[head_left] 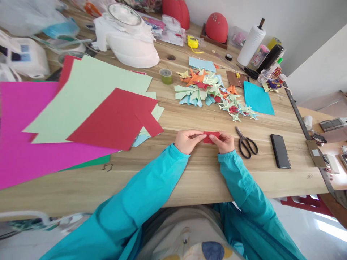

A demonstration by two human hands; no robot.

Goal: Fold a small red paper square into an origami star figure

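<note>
Hands [186, 141] on red paper [208, 138], scribbled tabletop [200, 177]

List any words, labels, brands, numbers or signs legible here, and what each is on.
Nothing reads clearly.
Dark marks on the table, front left: unclear.
Faint marks right of the phone: too small.
Red label, back right: blurred.
Purple wrapper beside it: too small.

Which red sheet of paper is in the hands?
The small red rectangle, between left hand and right hand; the bigger red sheets lie at the left.
</note>
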